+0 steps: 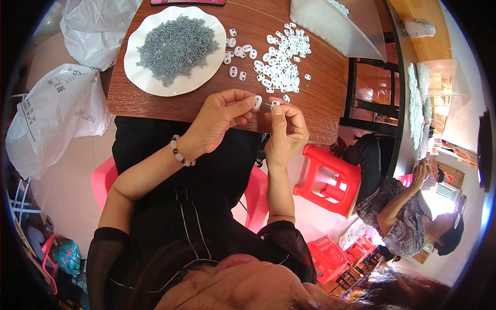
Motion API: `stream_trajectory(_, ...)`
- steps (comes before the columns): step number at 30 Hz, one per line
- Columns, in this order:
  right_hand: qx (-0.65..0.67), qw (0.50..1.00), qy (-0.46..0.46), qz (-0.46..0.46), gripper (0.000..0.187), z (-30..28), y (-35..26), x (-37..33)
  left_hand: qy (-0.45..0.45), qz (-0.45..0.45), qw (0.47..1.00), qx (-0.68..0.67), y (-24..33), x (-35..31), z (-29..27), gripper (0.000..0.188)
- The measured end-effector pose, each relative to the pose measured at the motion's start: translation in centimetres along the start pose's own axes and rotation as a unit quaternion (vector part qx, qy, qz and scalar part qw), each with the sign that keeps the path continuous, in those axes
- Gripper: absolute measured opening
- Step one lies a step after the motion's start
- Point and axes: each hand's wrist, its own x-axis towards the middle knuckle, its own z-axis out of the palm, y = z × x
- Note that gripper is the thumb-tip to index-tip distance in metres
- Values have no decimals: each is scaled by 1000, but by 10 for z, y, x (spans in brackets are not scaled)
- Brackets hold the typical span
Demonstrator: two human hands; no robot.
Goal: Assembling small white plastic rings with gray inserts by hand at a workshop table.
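Pinching 1 white piece (257, 102) each in near-closed fingertips (278, 113), left hand (219, 120) and right hand (287, 131) seemed mid-assembly; the pin (268, 105) between likely needed aligning.

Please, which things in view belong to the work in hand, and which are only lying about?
Apparently in the work:
white piece in left hand
second piece in right hand
loose white pieces
grey parts on white plate

Apparently lying about:
white sacks
red stool

A head-worn fisheye looks down at the nearby table (323, 111).
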Motion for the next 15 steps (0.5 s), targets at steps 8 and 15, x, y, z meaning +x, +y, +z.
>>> stream_trajectory(8, 16, 1000, 6, -14, 2, -1, 0, 0, -8, 21, 1000, 19, 0, 1, 3, 25)
stream_trajectory(15, -2, 999, -4, -37, 3, -1, 2, -2, -42, -3, 999, -33, -5, 3, -1, 21)
